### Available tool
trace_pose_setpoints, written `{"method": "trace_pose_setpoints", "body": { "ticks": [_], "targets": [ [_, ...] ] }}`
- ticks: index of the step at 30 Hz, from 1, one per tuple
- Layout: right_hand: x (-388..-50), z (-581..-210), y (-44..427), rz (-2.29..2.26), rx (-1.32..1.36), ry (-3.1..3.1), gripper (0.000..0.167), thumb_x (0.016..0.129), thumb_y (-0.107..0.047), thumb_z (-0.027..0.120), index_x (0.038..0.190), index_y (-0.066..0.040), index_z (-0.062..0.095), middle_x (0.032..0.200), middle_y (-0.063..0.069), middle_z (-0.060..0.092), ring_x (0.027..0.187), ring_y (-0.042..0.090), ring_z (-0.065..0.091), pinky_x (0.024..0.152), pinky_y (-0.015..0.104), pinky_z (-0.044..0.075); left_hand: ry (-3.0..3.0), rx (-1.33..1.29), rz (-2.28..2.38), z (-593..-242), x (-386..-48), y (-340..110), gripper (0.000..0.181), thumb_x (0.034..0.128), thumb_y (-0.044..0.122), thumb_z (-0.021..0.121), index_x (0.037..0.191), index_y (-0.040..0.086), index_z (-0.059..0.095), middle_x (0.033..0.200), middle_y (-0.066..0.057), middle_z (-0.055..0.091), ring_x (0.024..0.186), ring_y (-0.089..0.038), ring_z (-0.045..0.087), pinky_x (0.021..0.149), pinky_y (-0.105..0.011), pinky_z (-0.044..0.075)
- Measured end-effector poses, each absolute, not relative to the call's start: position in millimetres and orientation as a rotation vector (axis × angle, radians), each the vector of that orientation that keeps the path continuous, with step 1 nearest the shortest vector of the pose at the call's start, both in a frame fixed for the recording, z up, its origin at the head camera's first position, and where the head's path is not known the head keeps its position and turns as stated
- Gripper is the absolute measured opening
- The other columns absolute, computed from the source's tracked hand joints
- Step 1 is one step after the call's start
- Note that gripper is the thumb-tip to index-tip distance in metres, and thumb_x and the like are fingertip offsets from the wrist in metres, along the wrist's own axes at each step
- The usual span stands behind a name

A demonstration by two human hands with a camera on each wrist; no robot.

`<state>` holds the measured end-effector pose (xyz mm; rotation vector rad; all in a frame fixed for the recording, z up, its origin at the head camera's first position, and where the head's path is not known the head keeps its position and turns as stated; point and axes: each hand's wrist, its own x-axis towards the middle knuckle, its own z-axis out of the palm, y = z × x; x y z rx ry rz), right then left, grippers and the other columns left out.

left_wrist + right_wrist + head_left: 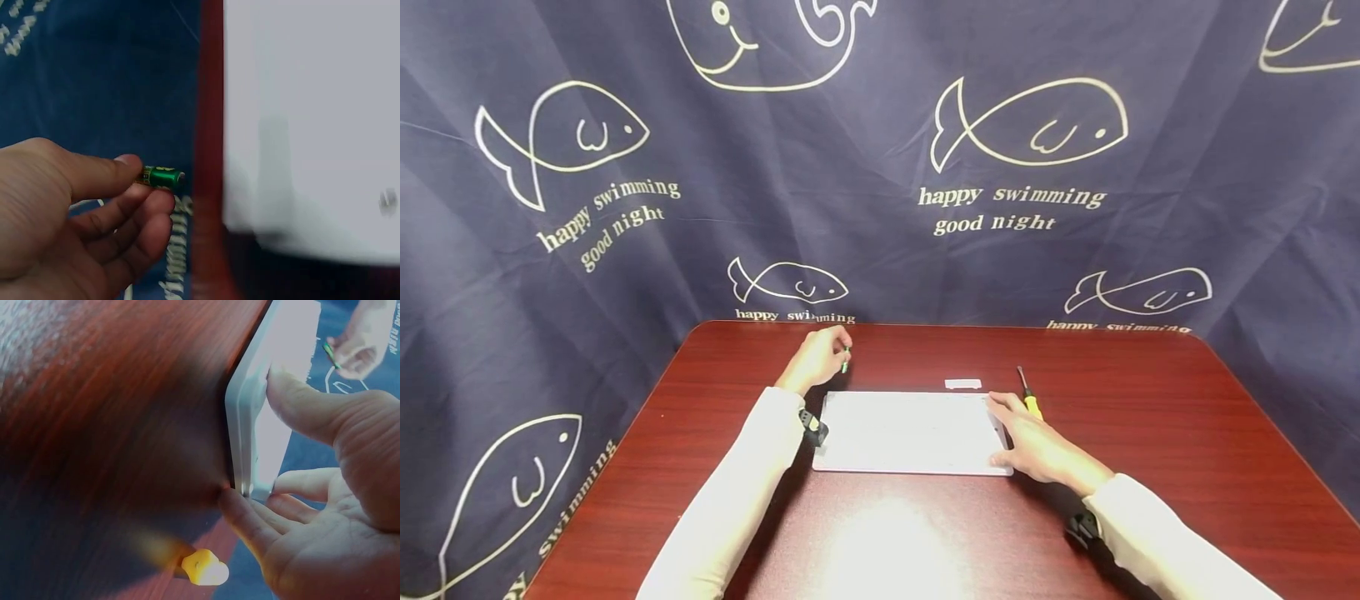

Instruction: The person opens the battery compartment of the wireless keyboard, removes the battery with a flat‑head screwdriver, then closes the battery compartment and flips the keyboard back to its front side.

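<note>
A flat white rectangular slab [913,433] with rounded edges lies on the table; its exact kind is not clear. My left hand [820,358] is raised beyond the slab's far left corner. Between thumb and forefinger it pinches a small green battery [164,177], whose end points toward the right in the left wrist view. At the slab's right end, my right hand [1041,442] grips it, thumb at the near side and fingers at the far edge. Just past the far edge lies a small white strip-like cover [962,384].
Behind my right hand a screwdriver [1032,406] with a yellow handle lies on the reddish-brown wooden table [1150,417]. A dark blue curtain [880,167] with white fish prints hangs close behind the table's far edge.
</note>
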<state>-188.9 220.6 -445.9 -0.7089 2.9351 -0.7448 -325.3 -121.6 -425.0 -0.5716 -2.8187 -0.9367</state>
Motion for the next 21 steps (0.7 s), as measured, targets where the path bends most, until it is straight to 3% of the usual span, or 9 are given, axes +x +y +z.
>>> {"method": "trace_pose_setpoints", "body": {
  "ticks": [13,21],
  "targets": [
    [-189,-446,220,-0.745,-0.725,2.959,0.078,0.070,-0.008,0.082,0.135,0.010,0.042,0.138,0.022,0.037,0.116,0.033,0.048,0.090,0.045,0.043,-3.070,-0.214,-0.781,-439,-335,-134,0.014,0.0785,0.008,0.074,0.079,0.009,0.060,0.080,-0.006,0.062,0.077,-0.025,0.060,0.074,-0.039,0.047],
    [-188,-446,221,-0.755,-0.709,2.952,0.078,0.070,-0.007,0.082,0.135,0.011,0.042,0.138,0.022,0.036,0.116,0.033,0.048,0.091,0.045,0.042,-3.139,-0.143,-0.727,-442,-338,-132,0.016,0.0789,0.013,0.075,0.081,0.009,0.060,0.081,-0.008,0.062,0.079,-0.028,0.061,0.075,-0.042,0.047]
  ]
}}
